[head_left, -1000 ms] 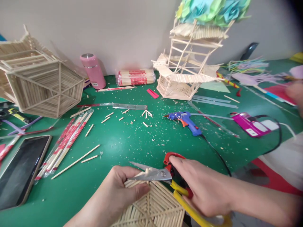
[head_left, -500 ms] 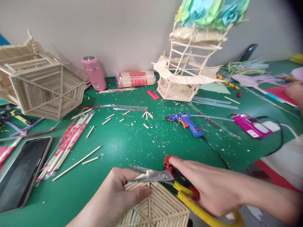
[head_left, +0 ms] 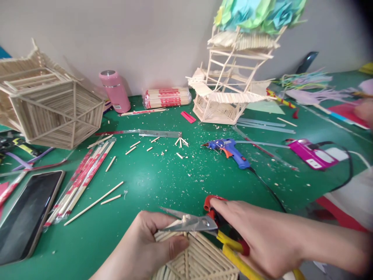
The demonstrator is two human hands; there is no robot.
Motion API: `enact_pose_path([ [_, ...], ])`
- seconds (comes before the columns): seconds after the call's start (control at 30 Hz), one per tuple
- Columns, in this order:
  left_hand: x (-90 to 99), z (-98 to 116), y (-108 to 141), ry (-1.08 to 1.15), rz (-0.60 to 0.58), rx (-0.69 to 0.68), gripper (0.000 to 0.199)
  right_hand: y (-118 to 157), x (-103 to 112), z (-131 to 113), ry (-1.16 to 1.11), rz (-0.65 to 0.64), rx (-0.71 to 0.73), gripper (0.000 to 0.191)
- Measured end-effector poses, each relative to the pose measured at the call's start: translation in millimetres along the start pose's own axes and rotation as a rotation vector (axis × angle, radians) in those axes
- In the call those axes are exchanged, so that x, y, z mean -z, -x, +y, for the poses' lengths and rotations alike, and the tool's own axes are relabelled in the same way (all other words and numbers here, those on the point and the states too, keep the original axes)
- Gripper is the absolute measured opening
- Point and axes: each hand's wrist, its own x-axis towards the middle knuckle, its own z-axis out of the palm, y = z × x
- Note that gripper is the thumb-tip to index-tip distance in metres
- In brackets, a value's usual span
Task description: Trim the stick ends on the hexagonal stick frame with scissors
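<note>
Panel [head_left: 204, 258] of sticks sits on the near side of the glue gun [head_left: 229, 151], its lower part out of frame. The left hand [head_left: 151, 243] has its fingers pinched on the panel's far edge, thumb on top; the right hand [head_left: 256, 235] has its fingers wrapped round the scissors [head_left: 202, 224], blades parted at that edge. Stick rows fill the visible sections, so that part looks mostly done; a stick end [head_left: 185, 218] by the blades seems left untrimmed. Beyond the glue gun, a tower [head_left: 223, 96] with a paper top [head_left: 259, 17] looks well advanced.
</note>
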Motion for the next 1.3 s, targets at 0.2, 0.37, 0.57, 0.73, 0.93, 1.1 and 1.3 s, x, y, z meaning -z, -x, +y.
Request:
enact_pose_path([
  [0.2, 0.0, 1, -2, -0.03, 0.011, 0.0, 0.022, -2, -4, 3, 0.022, 0.034, 0.061, 0.031],
  [0.37, 2.1, 0, -3, -0.046, -0.007, 0.0, 0.018, -5, -8, 4, 0.066, 0.115, 0.058, 0.03],
  [0.57, 1.5, 0, -4, 0.037, -0.034, -0.016, 0.024, -5, -15, 5, -0.028, 0.098, 0.05, 0.035],
  [0.73, -0.3, 3, -3, 0.082, -0.049, 0.006, 0.026, -4, -3, 2, -0.109, -0.037, 0.05, 0.036],
  [0.93, 0.4, 4, -1, 0.101, -0.041, 0.001, 0.022, -5, 8, -3, -0.13, -0.131, 0.043, 0.033],
  [1.1, -0.4, 2, 1, 0.1, 0.002, 0.012, 0.022, -5, 9, -3, -0.123, -0.172, 0.033, 0.033],
  [1.3, 0.0, 3, 0, 0.113, 0.003, 0.016, 0.023, -5, 14, -7, -0.127, -0.23, 0.0, 0.035],
])
